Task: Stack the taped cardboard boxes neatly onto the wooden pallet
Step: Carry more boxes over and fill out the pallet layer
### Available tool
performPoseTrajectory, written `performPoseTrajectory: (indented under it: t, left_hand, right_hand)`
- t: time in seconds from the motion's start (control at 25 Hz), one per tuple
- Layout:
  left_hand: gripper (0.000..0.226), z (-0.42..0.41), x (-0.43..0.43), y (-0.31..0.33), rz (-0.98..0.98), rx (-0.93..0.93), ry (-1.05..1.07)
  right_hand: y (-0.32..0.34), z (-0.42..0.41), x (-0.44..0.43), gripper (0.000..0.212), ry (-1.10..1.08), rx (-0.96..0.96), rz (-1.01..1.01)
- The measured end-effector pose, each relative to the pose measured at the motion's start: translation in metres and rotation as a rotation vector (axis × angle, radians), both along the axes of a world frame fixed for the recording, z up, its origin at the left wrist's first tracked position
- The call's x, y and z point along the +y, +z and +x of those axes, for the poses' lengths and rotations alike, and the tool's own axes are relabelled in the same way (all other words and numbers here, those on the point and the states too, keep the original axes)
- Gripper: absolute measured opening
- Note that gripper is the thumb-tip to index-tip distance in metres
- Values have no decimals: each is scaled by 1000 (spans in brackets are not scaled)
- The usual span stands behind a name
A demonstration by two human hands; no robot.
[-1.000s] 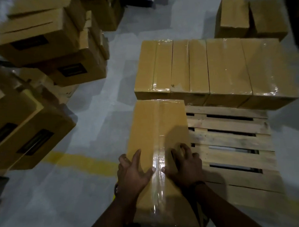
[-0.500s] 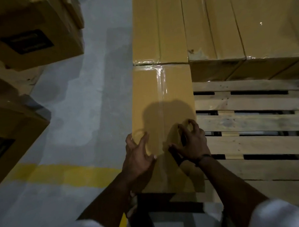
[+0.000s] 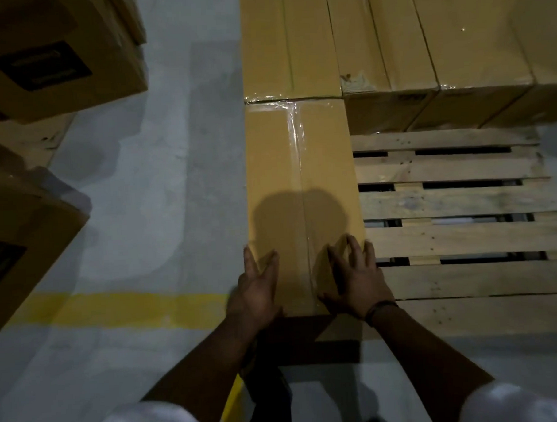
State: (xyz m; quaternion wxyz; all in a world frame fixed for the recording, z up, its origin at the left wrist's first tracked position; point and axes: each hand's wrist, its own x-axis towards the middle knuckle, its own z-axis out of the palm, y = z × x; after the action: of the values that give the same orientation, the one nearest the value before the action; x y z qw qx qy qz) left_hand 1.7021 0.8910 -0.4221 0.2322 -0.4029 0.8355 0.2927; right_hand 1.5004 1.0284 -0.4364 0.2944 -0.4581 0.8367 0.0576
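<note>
A long taped cardboard box (image 3: 301,184) lies lengthwise on the left edge of the wooden pallet (image 3: 462,202), its far end butted against a row of several taped boxes (image 3: 391,40) across the pallet's back. My left hand (image 3: 256,291) rests flat on the box's near left corner, fingers straight. On the near right part of the lid lies my right hand (image 3: 358,280), fingers spread, with a dark band on its wrist. Clear tape runs down the box's middle seam.
More cardboard boxes (image 3: 57,61) with dark labels are piled at the left, another box (image 3: 26,247) below them. A yellow line (image 3: 115,309) crosses the grey floor left of the pallet. Bare slats fill the pallet's right half.
The box has slid forward on the pallet until it meets the back row. Both hands have flattened and shifted to the box's near end. My head has moved closer and lower.
</note>
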Motion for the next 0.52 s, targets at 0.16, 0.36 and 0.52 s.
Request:
performPoseTrajectory:
  t: [0.16,0.36,0.52]
  left_hand:
    - [106,23,34,3,-3,64,61]
    - [92,29,55,-4,-79,186,140]
    - [91,28,59,-7,-114,182,134]
  right_hand:
    - [0,16,39,97,71,-5,-18]
    - [-8,24,59,80,164,56,-58]
    - [-10,23,66,73,188,77,-76]
